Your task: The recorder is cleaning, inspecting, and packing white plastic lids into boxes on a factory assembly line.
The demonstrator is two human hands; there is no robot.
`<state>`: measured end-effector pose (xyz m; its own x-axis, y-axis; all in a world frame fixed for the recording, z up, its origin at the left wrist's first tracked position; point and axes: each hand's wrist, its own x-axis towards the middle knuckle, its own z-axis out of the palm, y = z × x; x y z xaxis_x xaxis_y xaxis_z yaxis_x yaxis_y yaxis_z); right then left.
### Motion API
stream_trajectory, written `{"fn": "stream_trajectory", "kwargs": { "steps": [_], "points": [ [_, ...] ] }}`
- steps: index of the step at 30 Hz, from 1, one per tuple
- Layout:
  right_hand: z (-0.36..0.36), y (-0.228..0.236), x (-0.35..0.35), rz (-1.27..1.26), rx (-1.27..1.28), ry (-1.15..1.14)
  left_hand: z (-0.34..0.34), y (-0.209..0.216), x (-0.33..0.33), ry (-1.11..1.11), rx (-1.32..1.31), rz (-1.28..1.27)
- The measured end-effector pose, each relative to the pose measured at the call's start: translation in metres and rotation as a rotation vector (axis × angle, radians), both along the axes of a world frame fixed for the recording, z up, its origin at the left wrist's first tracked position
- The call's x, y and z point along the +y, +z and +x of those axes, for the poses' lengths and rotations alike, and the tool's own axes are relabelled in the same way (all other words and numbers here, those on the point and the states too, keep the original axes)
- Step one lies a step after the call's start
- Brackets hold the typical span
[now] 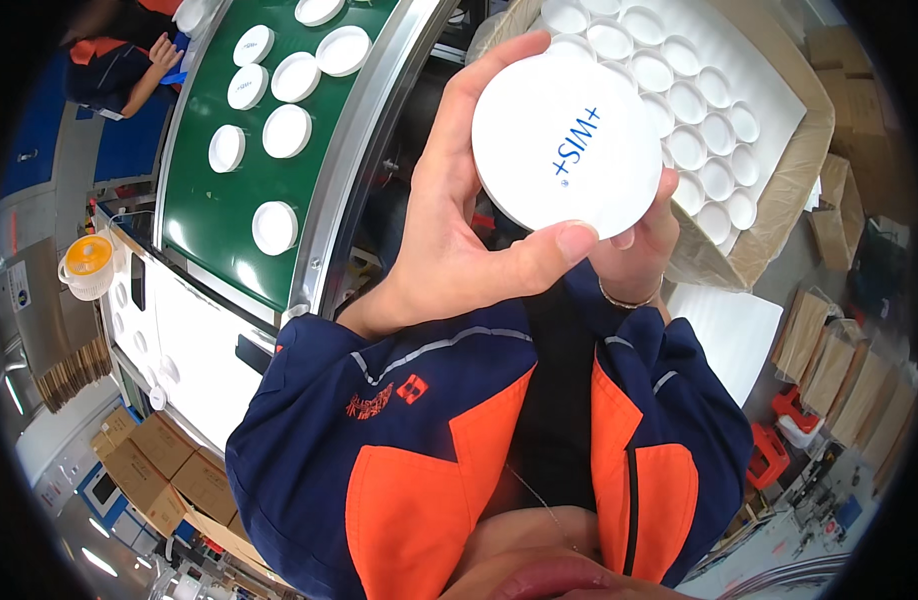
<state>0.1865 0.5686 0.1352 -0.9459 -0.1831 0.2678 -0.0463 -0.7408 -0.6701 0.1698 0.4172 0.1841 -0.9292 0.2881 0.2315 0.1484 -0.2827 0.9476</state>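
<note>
A white round lid [564,130] with blue printing faces up close in front of me. My left hand [434,245] grips it from the left, with the thumb along its lower edge and a finger curved over its top. At the lower right edge, my right hand [639,250] also holds the lid; part of that hand is hidden behind it. Left of my hands, several similar white lids [287,131] lie scattered on a green conveyor belt [209,205]. To the right, a lined carton [779,50] holds rows of white round pieces [688,147].
The conveyor's metal rail [324,190] runs beside my left arm. At left are a white table [204,350] and a jug with an orange lid [88,255]. A co-worker's hand [163,55] shows far left. Cardboard boxes [149,470] stand lower left; flattened cardboard [839,375] leans at right.
</note>
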Motion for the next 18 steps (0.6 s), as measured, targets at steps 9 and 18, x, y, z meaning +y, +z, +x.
{"fn": "stream_trajectory", "kwargs": {
  "steps": [9,18],
  "points": [
    [-0.007,0.027,0.008,0.244,-0.212,-0.068,0.005,-0.004,-0.002,-0.092,0.007,-0.007],
    [-0.018,0.02,0.002,0.193,-0.388,0.001,-0.005,-0.011,-0.004,-0.142,0.022,-0.12]
  ]
}}
